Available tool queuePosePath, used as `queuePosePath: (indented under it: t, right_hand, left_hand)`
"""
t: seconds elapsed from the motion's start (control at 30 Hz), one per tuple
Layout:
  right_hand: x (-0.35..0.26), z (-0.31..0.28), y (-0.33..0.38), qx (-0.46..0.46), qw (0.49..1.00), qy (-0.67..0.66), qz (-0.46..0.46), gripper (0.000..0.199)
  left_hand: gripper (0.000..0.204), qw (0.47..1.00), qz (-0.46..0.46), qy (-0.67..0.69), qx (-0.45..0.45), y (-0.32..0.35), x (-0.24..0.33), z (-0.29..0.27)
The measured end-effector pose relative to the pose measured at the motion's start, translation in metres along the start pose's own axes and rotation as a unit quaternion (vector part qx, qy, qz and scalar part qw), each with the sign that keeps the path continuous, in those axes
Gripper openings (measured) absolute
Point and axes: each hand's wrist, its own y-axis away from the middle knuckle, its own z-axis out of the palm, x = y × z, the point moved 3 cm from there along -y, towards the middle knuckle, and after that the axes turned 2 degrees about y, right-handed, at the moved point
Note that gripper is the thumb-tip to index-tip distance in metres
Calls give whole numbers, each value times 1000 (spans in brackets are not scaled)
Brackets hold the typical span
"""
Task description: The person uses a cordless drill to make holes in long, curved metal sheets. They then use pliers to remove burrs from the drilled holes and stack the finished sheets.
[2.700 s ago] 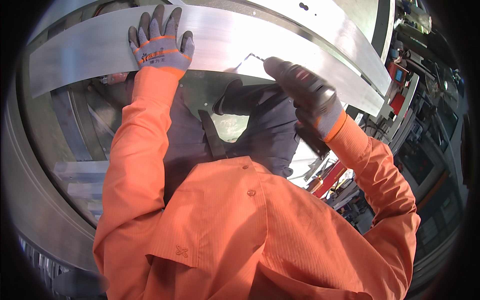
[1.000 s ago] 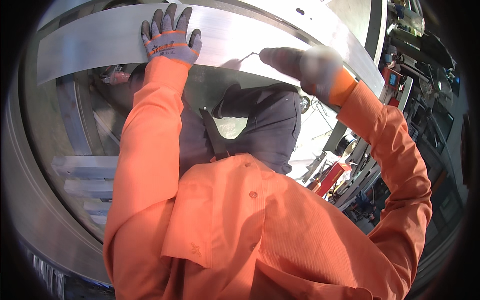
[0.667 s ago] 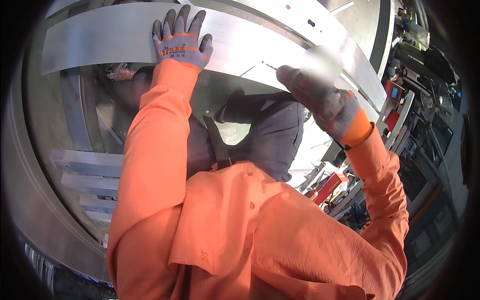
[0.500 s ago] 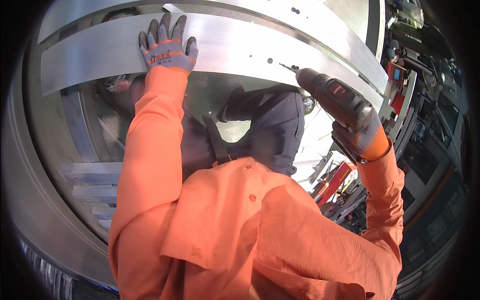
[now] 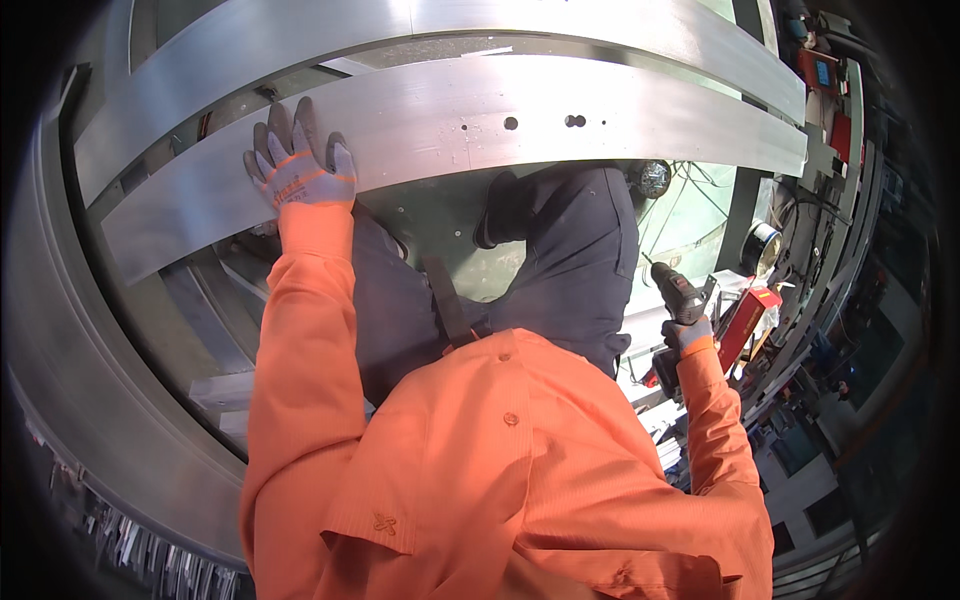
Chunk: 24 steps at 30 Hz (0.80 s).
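A long bright metal bar lies across in front of me, with several dark drilled holes right of its middle. My left hand, in a grey glove with dark fingertips, rests flat on the bar's left part with its fingers spread. Down at my right side, my right hand is wrapped round the grip of a black cordless drill. The drill's thin bit points up and to the left, apart from the bar. Much of the right hand is hidden behind the drill and the orange cuff.
Beyond the bar runs a second metal bar, with a narrow gap between them. At the right are a long red box, a round reel and loose cables. A broad metal beam curves along the left.
My right hand has drawn the drill down and back, away from the holes in the bar. The left hand stays flat on the bar, and the whole view has shifted a little.
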Motion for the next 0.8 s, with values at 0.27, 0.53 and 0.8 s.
queuePosePath:
  t: [0.27, 0.53, 0.8]
  right_hand:
    - [-30, 58, -11, -85, 969, -230, -19, 34]
    - [-37, 37, -19, -35, 979, -199, -35, 28]
    - [2, 53, -11, -52, 965, -256, 22, 32]
  left_hand:
    - [69, 1000, 16, 10, -10, -2, -4, -2]
    - [67, 1000, 26, 5, -15, -4, 1, -7]
    - [65, 1000, 13, 12, -5, 2, 2, -4]
